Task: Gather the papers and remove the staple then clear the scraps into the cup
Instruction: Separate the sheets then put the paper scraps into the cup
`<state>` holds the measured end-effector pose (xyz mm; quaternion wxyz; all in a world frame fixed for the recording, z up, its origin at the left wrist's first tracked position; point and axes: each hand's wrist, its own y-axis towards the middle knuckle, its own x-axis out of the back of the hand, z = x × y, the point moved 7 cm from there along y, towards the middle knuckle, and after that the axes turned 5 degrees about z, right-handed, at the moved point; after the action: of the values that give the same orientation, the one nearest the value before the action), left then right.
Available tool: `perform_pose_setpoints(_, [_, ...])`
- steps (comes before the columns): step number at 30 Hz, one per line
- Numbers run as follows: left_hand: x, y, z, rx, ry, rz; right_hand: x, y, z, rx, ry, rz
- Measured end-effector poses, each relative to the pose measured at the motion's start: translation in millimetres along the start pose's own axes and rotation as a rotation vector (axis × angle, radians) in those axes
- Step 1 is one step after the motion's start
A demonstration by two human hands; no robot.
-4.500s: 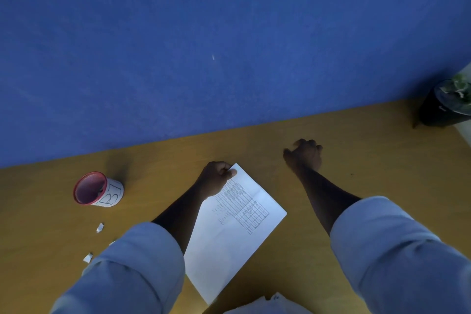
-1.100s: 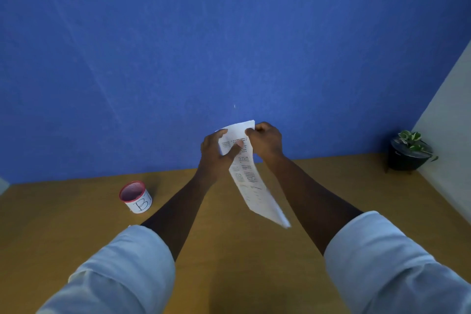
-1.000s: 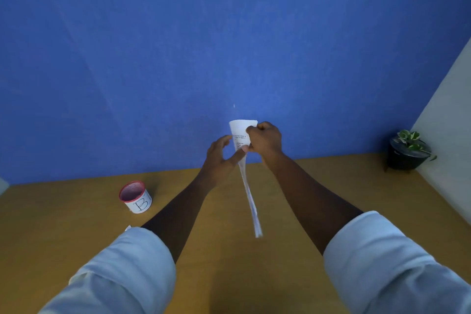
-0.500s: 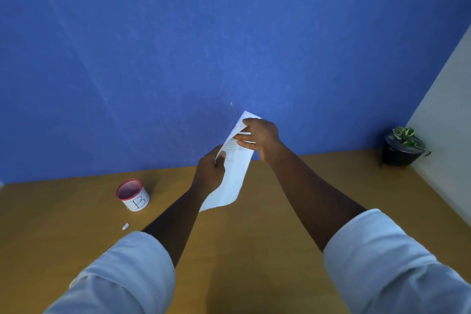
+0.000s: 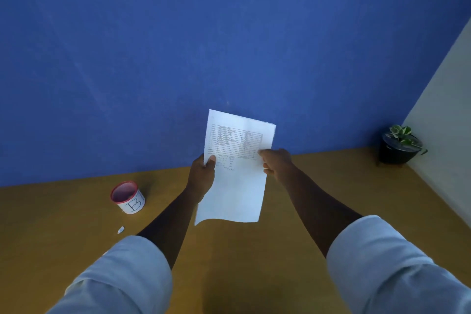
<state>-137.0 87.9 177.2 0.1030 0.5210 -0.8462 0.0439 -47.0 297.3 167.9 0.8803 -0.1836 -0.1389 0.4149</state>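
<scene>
I hold white papers (image 5: 237,181) upright in the air above the wooden table (image 5: 254,275), printed table facing me. My left hand (image 5: 202,176) grips their left edge with the thumb on the front. My right hand (image 5: 276,163) pinches the right edge. No staple is visible. A white cup (image 5: 128,197) with a red rim and a letter B stands on the table to the left. A small white paper scrap (image 5: 120,229) lies just in front of the cup.
A blue wall (image 5: 204,46) rises behind the table. A small potted plant (image 5: 398,146) in a black pot stands at the far right corner, beside a pale side wall (image 5: 448,122).
The papers were turned from edge-on and slanted to flat and facing me. My left hand moved to the left edge, my right hand to the right edge.
</scene>
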Motion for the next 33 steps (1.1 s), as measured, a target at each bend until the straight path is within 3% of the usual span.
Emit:
perform_pose_setpoints(6, [9,9,14,0.09,-0.09,0.004,7,13,-28,-0.039,-0.218,0.065])
perform_pose_setpoints(12, [16,16,45,0.217,-0.109,0.041,-9,24,-45,-0.089,-0.226,0.231])
perform_pose_setpoints(23, [27,27,132,0.534,0.059,0.195,-21,57,-64,-0.143,-0.405,0.23])
perform_pose_setpoints(33, [24,32,188,0.679,0.187,0.286,-30,82,-107,-0.275,-0.467,0.263])
